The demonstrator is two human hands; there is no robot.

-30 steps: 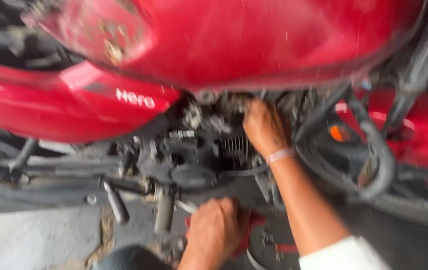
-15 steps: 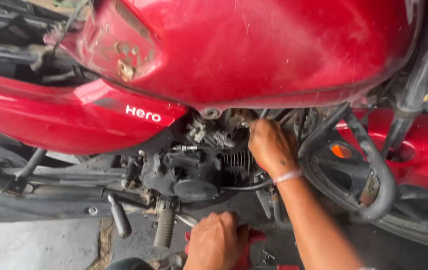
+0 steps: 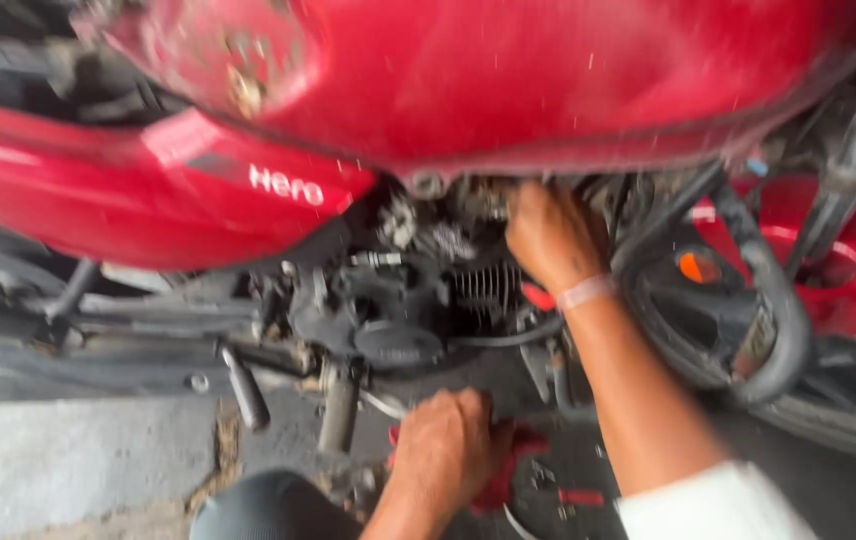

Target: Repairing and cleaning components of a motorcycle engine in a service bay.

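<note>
A red motorcycle (image 3: 568,90) is filling the far side of the scene, its fuel tank (image 3: 548,70) bulging over the dark engine (image 3: 398,310) in the middle. The machine looks heavy and rigid, nothing to be shifted by hand; I judge that only small parts on it will give. The engine itself is hard metal, finned and grimy, likely greasy and slippery, so a firm fingertip grip on edges and fittings would suit better than a flat palm.

To the right, a black tyre (image 3: 748,330) is curving around an orange reflector (image 3: 696,266), with more red bodywork beyond. At the left, a side panel (image 3: 148,200) is sloping down over the frame, and a black foot peg (image 3: 245,385) is sticking out near the grey floor (image 3: 48,460).

The right hand (image 3: 553,235) is reaching far up under the tank, fingers curled in against the top of the engine; motion blur is hiding what they are pinching, so I cannot tell. The forearm is running up from the near right, a pale band (image 3: 588,292) sitting at the wrist.

The left hand (image 3: 445,445) is resting low and near, just below the engine, fingers closed around a red tool (image 3: 508,465), seemingly a handle, light and stiff enough to be gripped at its middle.
</note>
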